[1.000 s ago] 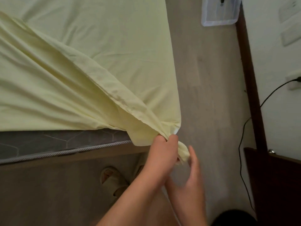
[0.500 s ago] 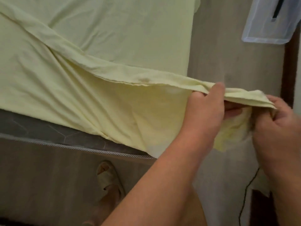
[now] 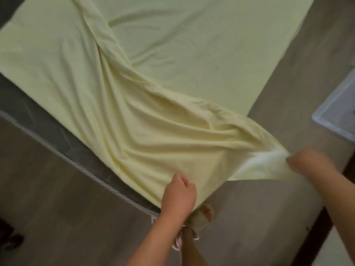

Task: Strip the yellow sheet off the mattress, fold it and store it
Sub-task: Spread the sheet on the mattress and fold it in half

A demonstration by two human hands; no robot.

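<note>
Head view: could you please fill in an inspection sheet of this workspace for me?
Surface: mattress, dark grey with a striped piped edge, bared along its near side.
Job's things: yellow sheet, pulled back in a diagonal fold, most of it on the mattress, its near corner lifted off.
Clutter: clear plastic bin on the floor at right; a dark object at the lower left edge, unclear.
Grip: left hand closed on the sheet's near edge; right hand blurred, holding the lifted corner.
Cables: nothing seen.
Surroundings: grey floor; dark wooden trim at lower right; sandalled foot below the sheet.
</note>
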